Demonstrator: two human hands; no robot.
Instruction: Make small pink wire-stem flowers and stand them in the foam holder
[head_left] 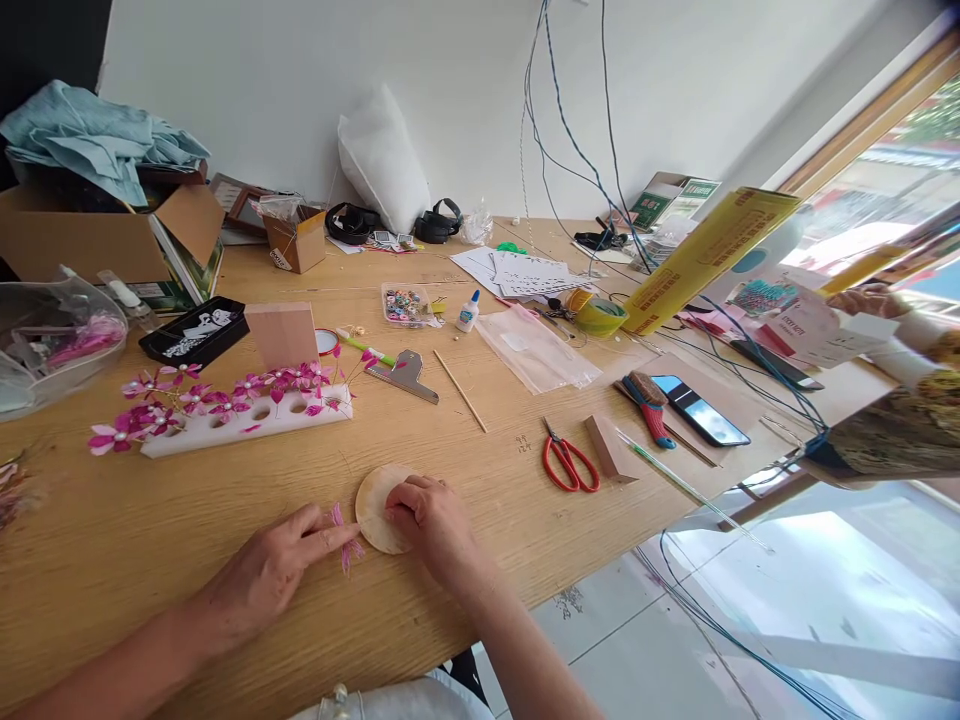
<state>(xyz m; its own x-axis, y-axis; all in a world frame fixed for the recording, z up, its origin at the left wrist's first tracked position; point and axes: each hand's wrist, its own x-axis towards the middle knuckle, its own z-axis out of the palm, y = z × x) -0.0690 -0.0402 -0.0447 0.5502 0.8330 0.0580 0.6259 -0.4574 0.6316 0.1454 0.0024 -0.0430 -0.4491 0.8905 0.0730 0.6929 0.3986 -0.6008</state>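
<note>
A round, pale wooden disc [371,512] lies on the table in front of me. My right hand [439,525] is over its right half, thumb and fingers pinched together at its surface; whatever is between the fingertips is hidden. From the left, my left hand [281,560] reaches in with its index finger stretched to the disc's left edge and the other fingers curled. A small tuft of pink threads [350,553] sticks out on both sides of that finger, which lies across it. Beyond stands a white foam block [247,438] with pink wire flowers [225,400].
Red-handled scissors [571,468] and a wooden block [611,450] lie to the right, near a brush [649,405] and a phone [701,410]. Farther back are a wooden stick [460,390], a metal clip [405,377], a glue bottle [468,313] and a bead box [406,305].
</note>
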